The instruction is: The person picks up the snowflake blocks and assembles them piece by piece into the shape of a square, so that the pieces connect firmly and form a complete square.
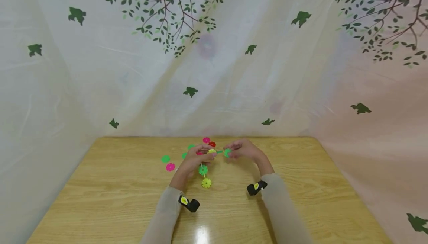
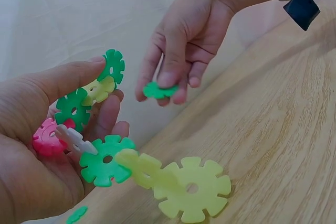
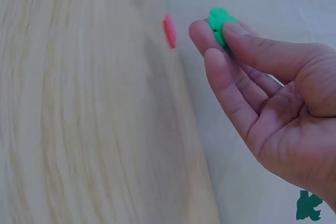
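Note:
A chain of slotted snowflake discs (image 2: 178, 195) in green, yellow, pink and white lies across my left hand (image 1: 192, 161). The thumb touches the green disc (image 2: 113, 67) at its upper end, and the fingers curl behind the chain. Its lower end, a yellow disc (image 1: 206, 183), hangs out below the palm. To the right, my right hand (image 1: 249, 151) pinches a single green disc (image 3: 218, 20) between thumb and fingertips. A small gap separates this disc from the chain. Part of the chain is hidden behind the left hand in the head view.
Loose discs lie on the wooden table (image 1: 110, 184) left of and beyond the left hand: a green disc (image 1: 165, 159), a pink disc (image 1: 170, 167), a red disc (image 1: 212, 144) and several others. A printed cloth (image 1: 224, 102) hangs behind the table's far edge.

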Available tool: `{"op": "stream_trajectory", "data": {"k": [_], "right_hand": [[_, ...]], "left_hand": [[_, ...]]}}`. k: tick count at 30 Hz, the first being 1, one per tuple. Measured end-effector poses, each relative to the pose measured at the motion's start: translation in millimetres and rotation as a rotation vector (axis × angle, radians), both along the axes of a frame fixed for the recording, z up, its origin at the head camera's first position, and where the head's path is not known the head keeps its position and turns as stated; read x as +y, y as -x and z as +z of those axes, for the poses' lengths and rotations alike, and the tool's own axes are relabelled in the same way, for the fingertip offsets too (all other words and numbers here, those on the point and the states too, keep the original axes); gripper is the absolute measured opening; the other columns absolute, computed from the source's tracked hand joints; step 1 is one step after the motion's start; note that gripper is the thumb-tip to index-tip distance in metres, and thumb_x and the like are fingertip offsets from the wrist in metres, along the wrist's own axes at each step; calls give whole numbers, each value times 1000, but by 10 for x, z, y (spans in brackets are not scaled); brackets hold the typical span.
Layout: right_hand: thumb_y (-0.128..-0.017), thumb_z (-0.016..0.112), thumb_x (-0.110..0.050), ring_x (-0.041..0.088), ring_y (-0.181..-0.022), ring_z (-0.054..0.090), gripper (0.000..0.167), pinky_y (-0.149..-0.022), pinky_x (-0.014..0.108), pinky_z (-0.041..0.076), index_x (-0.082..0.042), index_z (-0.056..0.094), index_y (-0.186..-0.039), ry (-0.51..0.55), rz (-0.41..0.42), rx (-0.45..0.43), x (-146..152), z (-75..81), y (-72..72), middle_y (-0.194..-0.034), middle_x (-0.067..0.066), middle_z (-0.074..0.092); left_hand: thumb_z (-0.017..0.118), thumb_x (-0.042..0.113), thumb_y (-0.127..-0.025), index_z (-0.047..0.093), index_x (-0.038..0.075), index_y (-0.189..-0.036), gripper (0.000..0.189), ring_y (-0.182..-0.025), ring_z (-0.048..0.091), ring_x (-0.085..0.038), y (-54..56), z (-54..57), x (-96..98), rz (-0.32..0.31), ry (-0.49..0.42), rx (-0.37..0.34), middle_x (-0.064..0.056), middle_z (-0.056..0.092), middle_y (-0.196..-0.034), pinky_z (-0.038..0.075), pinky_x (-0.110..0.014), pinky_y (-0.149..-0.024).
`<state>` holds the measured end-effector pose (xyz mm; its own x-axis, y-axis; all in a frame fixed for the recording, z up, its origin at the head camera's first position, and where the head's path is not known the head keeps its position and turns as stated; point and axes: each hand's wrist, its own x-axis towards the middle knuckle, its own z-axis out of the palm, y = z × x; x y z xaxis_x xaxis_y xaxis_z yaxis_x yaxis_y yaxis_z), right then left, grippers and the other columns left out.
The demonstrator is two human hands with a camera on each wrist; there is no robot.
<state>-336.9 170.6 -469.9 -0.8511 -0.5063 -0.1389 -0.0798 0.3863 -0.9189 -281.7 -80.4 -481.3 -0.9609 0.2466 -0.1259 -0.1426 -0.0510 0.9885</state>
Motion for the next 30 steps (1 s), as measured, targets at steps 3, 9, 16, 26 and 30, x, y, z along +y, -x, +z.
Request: {"op": "stream_trajectory", "data": {"k": [3, 9, 16, 26, 30], "right_hand": [[-95, 70, -2, 17, -84, 72, 35, -78, 38, 63, 7, 64, -128, 65, -21, 11, -19, 25, -45, -102, 11, 77], [-96, 67, -1, 16, -84, 72, 31, -71, 33, 58, 11, 60, -125, 166, -74, 44, -76, 101, -169, -99, 7, 76], [-99, 63, -3, 20, -85, 68, 28, -66, 30, 53, 6, 65, -126, 203, -94, 146, -140, 182, -249, -100, 12, 72], [-97, 67, -4, 15, -84, 68, 27, -75, 39, 60, 1, 68, -124, 204, -106, 167, -213, 215, -279, -99, 8, 72], [-96, 67, -2, 16, -85, 71, 27, -77, 39, 61, 9, 64, -122, 254, -96, 153, -239, 210, -279, -100, 17, 72]], "left_hand": [[77, 13, -91, 64, 1, -120, 34, -87, 71, -16, 8, -12, 7, -3, -8, -2, 4, 73, -95, 63, -39, -84], [77, 12, -91, 61, -4, -124, 40, -85, 70, -14, 6, -26, 17, -3, -12, 0, 6, 73, -92, 63, -34, -79], [78, 11, -90, 66, 1, -120, 34, -85, 71, -16, 23, -39, -26, 44, -24, -13, 2, 74, -100, 63, -40, -83], [78, 15, -90, 65, 2, -124, 39, -87, 70, -17, 28, -5, -72, 75, 12, -16, 3, 72, -98, 62, -41, -85], [78, 14, -91, 66, 4, -122, 35, -84, 69, -15, 44, 0, -64, 89, 13, -8, 1, 69, -98, 62, -41, -85]]}}
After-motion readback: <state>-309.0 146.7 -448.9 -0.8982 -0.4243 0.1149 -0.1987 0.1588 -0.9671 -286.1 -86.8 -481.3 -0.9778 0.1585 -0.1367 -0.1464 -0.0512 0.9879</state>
